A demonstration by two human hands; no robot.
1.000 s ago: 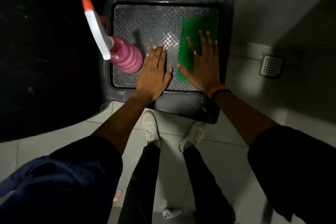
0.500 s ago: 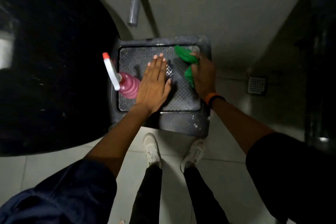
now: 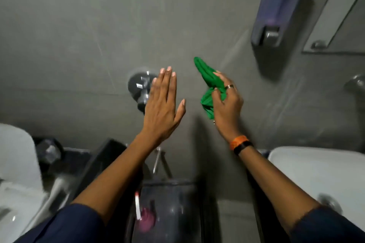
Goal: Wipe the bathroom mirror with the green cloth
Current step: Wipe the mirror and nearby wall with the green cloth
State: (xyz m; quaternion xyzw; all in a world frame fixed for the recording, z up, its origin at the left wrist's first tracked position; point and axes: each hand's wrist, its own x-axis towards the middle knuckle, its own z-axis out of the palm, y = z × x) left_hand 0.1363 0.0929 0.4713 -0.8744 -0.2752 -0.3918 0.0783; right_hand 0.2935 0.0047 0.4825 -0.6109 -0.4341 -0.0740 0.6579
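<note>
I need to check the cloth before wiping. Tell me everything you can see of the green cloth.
The green cloth is plain, bright green, soft-looking fabric, bunched and crumpled, not spread flat. The right hand grips its middle in mid-air before the grey wall; one pointed end sticks up past the fingers, another fold hangs below. Nothing else touches it. Whether it is wet cannot be told.

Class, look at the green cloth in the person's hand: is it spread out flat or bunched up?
Bunched up. The green cloth is crumpled in the right hand, one pointed end sticking up past the fingers, folds hanging below.
</note>
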